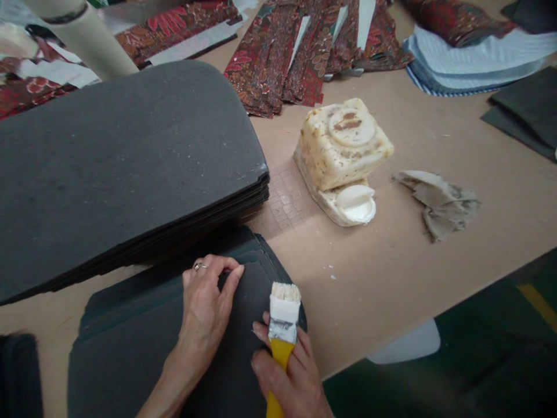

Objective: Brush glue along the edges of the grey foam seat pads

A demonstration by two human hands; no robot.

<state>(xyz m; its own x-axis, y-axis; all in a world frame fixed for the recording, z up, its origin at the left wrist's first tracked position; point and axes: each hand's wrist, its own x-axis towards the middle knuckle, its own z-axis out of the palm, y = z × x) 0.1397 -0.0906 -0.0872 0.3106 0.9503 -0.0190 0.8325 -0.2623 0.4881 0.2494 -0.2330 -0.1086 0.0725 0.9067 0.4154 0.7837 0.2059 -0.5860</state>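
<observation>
My left hand point(202, 307), with a ring on one finger, rests on a fanned pile of thin black sheets point(126, 342). Its thumb and index finger pinch at the edge of a sheet on top. Low in the view, my right hand point(296, 380) is wrapped round the yellow handle of a flat paintbrush point(284, 331). The brush points away from me, its pale bristles up and white stuff coating their base. Beyond it stands a cut-open plastic jug point(343, 148), crusted and stained, with white paste at its open lip.
A tall stack of dark rounded boards point(117, 151) fills the left, beside a pale post point(93, 43). Patterned red-brown strips point(270, 64) lie at the back. To the right are a crumpled rag point(446, 200), striped blue pieces point(483, 61) and the table's edge.
</observation>
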